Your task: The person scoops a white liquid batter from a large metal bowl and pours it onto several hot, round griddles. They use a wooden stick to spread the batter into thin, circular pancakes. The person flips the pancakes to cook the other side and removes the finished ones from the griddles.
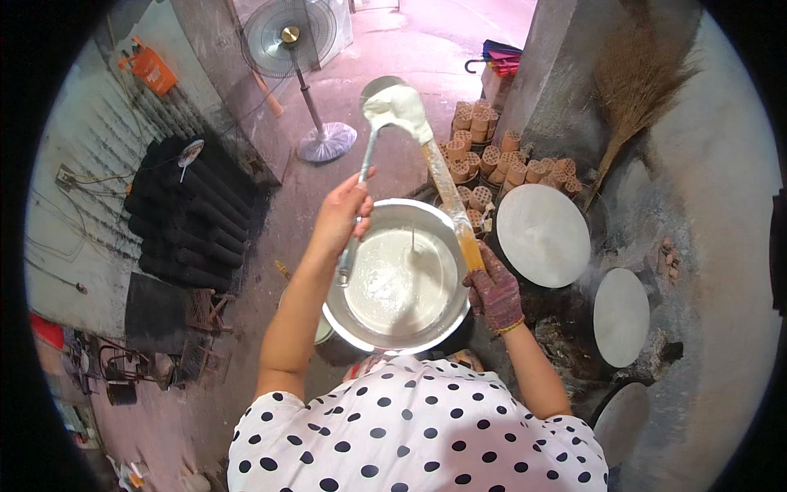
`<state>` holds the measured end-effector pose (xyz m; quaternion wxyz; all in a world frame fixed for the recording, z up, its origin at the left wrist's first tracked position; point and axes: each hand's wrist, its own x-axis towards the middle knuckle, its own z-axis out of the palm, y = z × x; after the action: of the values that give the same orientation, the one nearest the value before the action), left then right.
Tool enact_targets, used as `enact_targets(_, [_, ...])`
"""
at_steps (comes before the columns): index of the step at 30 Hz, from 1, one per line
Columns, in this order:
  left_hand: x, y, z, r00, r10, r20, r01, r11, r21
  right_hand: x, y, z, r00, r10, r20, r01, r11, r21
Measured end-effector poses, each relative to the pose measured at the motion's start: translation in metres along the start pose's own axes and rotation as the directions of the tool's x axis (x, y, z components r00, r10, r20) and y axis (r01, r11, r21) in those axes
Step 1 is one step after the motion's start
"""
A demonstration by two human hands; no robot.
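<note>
My bare left hand (pixel 345 209) grips the metal handle of a ladle (pixel 367 150), whose bowl is raised beyond the basin and loaded with thick white batter (pixel 399 107). In a knitted work glove, my right hand (pixel 497 289) holds a flat wooden stick (pixel 452 197). The stick's far end meets the batter at the ladle's bowl and is smeared with it. Below both hands stands a wide metal basin (pixel 335 317) of smooth white batter (pixel 393 283). A thin strand of batter hangs over the basin's surface.
Round pale plates (pixel 543 235) sit along the right wall, one apparently steaming. Tan spent honeycomb briquettes (pixel 486 163) are piled ahead right, below a straw broom (pixel 633 86). Black briquettes (pixel 190 215) are stacked at left. A pedestal fan (pixel 290 37) stands ahead.
</note>
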<state>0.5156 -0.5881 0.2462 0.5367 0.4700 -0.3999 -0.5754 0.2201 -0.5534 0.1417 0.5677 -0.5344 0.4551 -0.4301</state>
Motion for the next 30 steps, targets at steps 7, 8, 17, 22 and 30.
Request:
enact_targets(7, [0.023,-0.079,-0.024,0.86,-0.464,0.214,0.503,0.841,-0.198,-0.008,0.053,-0.052,0.963,-0.267,0.019,0.151,0.482,-0.863])
enact_targets(8, [0.027,-0.092,-0.013,0.817,-0.522,0.245,0.577,0.743,-0.338,-0.014,0.062,-0.06,0.897,-0.42,0.137,0.197,0.104,-0.975])
enact_targets(17, [-0.033,-0.182,0.16,0.71,-0.56,0.427,0.525,0.825,0.209,-0.252,0.121,-0.132,0.906,-0.202,-0.372,-0.271,0.398,-0.876])
enact_targets(22, [-0.075,-0.225,0.318,0.442,-0.613,0.655,0.545,0.764,0.346,-0.377,0.133,-0.162,0.593,-0.165,-0.788,-0.664,0.453,-0.595])
enact_targets(30, [-0.179,-0.309,0.565,-0.234,-0.762,0.605,0.905,0.058,0.422,-0.539,0.164,-0.187,0.258,-0.299,-0.919,-0.883,0.313,-0.35])
